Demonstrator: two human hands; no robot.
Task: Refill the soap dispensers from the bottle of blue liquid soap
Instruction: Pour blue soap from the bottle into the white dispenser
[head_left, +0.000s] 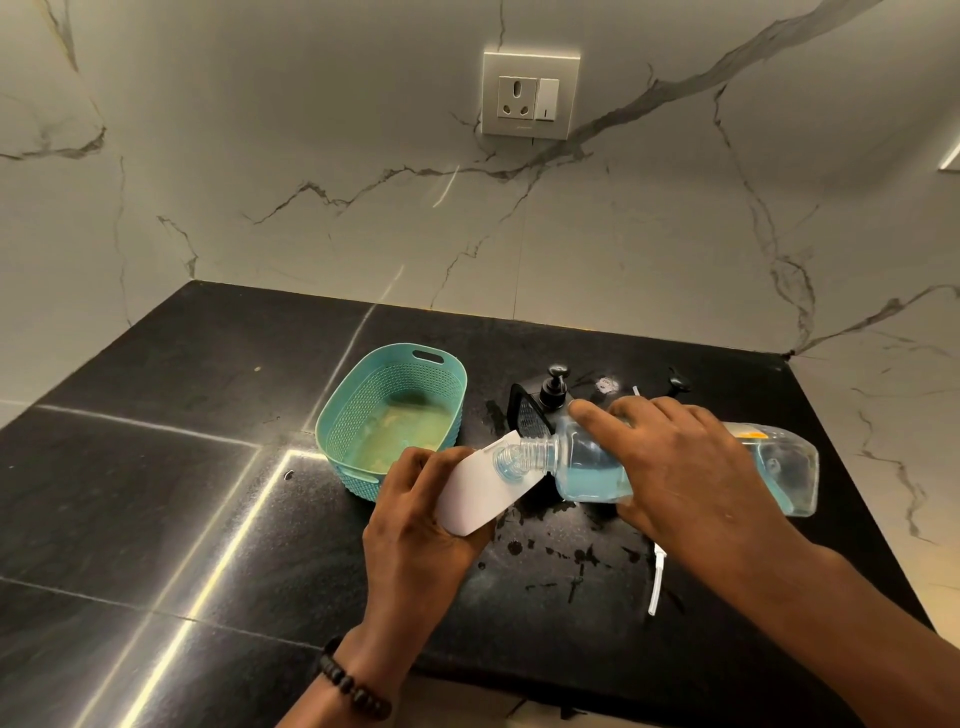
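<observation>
My right hand (680, 467) grips a clear bottle of blue liquid soap (587, 467), tipped on its side with the open neck pointing left. The neck meets the top of a white dispenser body (478, 493), which my left hand (415, 514) holds tilted above the black counter. Blue soap fills the lower half of the bottle. A black pump dispenser (553, 387) stands behind the bottle, beside a black mesh holder (530, 415). A white pump tube (655, 582) lies on the counter under my right forearm.
A teal perforated basket (332, 421) sits left of the hands, its floor bare. Dark wet spots (561, 556) dot the counter (182, 467) in front. Another black pump head (678, 382) lies behind my right hand. The marble wall carries a socket (530, 96).
</observation>
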